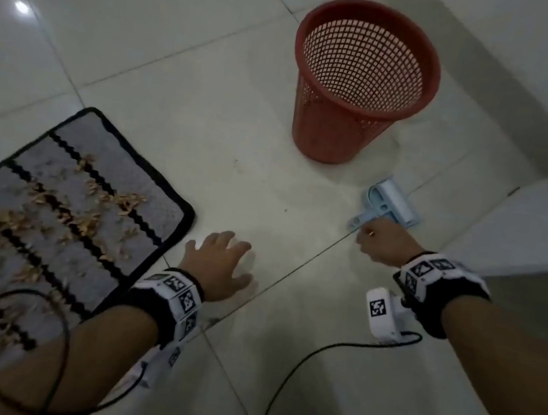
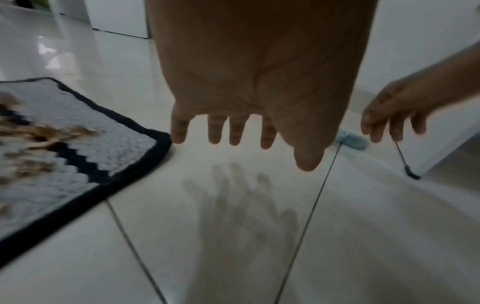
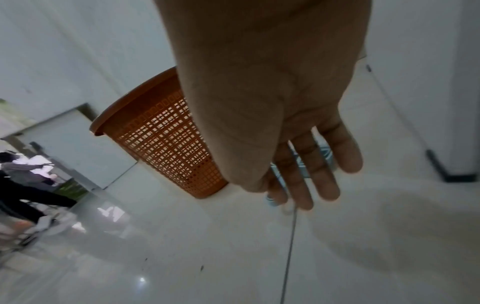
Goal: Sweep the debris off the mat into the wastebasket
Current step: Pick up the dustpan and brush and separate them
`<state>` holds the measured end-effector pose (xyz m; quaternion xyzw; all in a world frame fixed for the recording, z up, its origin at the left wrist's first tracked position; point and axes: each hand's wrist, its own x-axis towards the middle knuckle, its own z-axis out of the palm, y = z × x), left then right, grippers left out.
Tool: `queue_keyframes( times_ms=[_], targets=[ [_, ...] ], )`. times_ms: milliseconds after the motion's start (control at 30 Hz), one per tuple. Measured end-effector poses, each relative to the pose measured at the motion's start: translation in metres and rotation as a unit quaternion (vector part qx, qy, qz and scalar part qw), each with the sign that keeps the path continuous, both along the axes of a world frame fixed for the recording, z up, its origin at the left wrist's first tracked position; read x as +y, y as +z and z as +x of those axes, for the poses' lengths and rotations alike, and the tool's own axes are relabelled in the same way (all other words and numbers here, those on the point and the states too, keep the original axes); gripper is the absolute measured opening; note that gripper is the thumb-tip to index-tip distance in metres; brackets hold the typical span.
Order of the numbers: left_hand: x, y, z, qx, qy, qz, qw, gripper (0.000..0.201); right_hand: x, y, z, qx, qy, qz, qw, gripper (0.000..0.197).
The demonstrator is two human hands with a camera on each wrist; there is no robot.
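On the left, a grey woven mat with a black border and black zigzag stripes (image 1: 58, 208) lies flat on the pale glossy tiled floor (image 1: 214, 62). Dry brown leaf debris (image 1: 68, 213) is scattered across its middle and along the stripes. Just beside the mat's right corner, the left hand (image 1: 217, 262) hovers over the bare tile with fingers spread and straight, holding nothing; its shadow falls on the floor below it. A black cable (image 1: 17, 348) loops over the left forearm. Further right and farther back, a red plastic mesh wastebasket (image 1: 360, 80) stands upright on the floor, well apart from the mat. Just beside its base lies a light blue plastic hand brush (image 1: 390, 204). The right hand (image 1: 385, 241) reaches down to the brush's handle end, fingers extended and loosely bent; I cannot tell whether they touch it.
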<state>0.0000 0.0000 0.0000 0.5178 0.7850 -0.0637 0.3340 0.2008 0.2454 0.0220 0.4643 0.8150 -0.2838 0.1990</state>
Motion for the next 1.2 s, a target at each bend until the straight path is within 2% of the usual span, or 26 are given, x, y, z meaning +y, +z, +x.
queue_keyframes(
  times_ms=[100, 200, 267, 367, 467, 667, 733, 800, 933, 1100, 1200],
  targets=[
    [0.013, -0.035, 0.008, 0.03, -0.043, -0.045, 0.998, 0.09, 0.018, -0.017, -0.009, -0.001, -0.04, 0.081, 0.996, 0.035],
    [0.02, -0.066, 0.02, 0.044, -0.052, -0.034, 0.997, 0.105, 0.021, -0.028, -0.014, 0.015, -0.067, 0.104, 0.992, 0.044],
    [0.015, -0.079, 0.024, 0.062, -0.052, -0.019, 0.996, 0.108, 0.015, -0.034, -0.006, 0.051, -0.119, 0.088, 0.988, 0.05],
    [0.009, -0.084, 0.027, 0.083, -0.059, 0.01, 0.995, 0.107, -0.002, -0.039, 0.004, 0.098, -0.227, 0.008, 0.969, 0.045],
    [0.009, -0.081, 0.027, 0.086, -0.063, 0.01, 0.994, 0.107, -0.006, -0.044, 0.003, 0.143, -0.313, -0.068, 0.937, 0.033],
    [0.019, -0.077, 0.026, 0.065, -0.051, -0.025, 0.996, 0.111, 0.006, -0.053, -0.008, 0.188, -0.464, -0.107, 0.859, 0.035],
    [0.02, -0.077, 0.026, 0.065, -0.051, -0.029, 0.996, 0.112, 0.007, -0.057, -0.012, 0.213, -0.498, -0.134, 0.83, 0.028],
    [0.021, -0.077, 0.026, 0.069, -0.052, -0.029, 0.996, 0.112, 0.006, -0.057, -0.014, 0.236, -0.512, -0.162, 0.81, 0.021],
    [0.021, -0.075, 0.027, 0.069, -0.048, -0.03, 0.996, 0.113, 0.001, -0.062, -0.014, 0.25, -0.501, -0.171, 0.811, 0.022],
    [0.021, -0.075, 0.027, 0.065, -0.048, -0.03, 0.996, 0.113, -0.013, -0.066, -0.017, 0.312, -0.499, -0.212, 0.78, 0.009],
    [0.021, -0.075, 0.026, 0.064, -0.05, -0.026, 0.996, 0.113, -0.034, -0.066, -0.017, 0.322, -0.476, -0.224, 0.787, 0.007]
  ],
)
